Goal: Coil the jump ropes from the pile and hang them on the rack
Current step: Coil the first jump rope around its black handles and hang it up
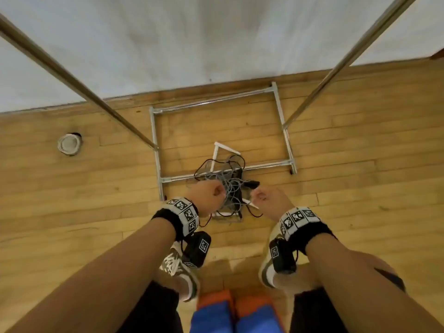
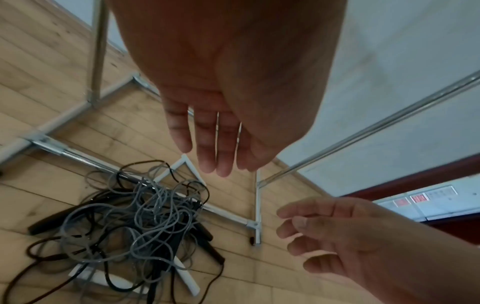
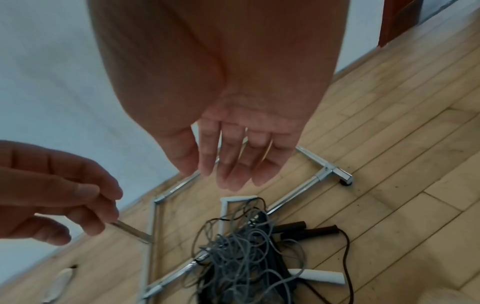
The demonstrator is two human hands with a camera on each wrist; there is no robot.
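Observation:
A tangled pile of jump ropes [image 1: 228,186] lies on the wood floor across the front rail of the metal rack [image 1: 286,138]: grey and black cords, white handles [image 1: 225,148] and black handles [image 1: 252,182]. My left hand [image 1: 211,193] hovers above the pile's left side, its fingers relaxed and holding nothing [image 2: 215,144]. My right hand [image 1: 269,198] hovers above the pile's right side, also empty [image 3: 233,160]. The wrist views show the pile [image 2: 135,232] [image 3: 239,253] well below both hands.
The rack's two slanting uprights [image 1: 72,80] [image 1: 348,60] rise on either side of me, with a white wall behind. A round floor fitting [image 1: 69,144] sits at the left. My shoes [image 1: 177,267] stand just short of the pile.

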